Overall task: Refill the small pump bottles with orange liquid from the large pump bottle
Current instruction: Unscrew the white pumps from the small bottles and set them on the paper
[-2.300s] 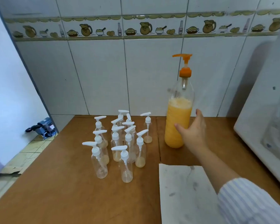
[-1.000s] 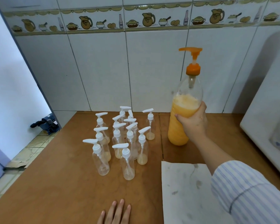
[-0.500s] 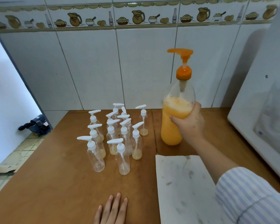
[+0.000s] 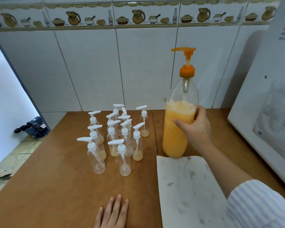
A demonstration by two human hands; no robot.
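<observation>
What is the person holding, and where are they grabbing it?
The right hand grips the large pump bottle around its middle, near the orange liquid's top. The left hand holds nothing, lying flat on the table.

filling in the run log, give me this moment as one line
right hand: grips big bottle | left hand: flat on table | small bottles: capped, untouched | refill: not begun
</observation>
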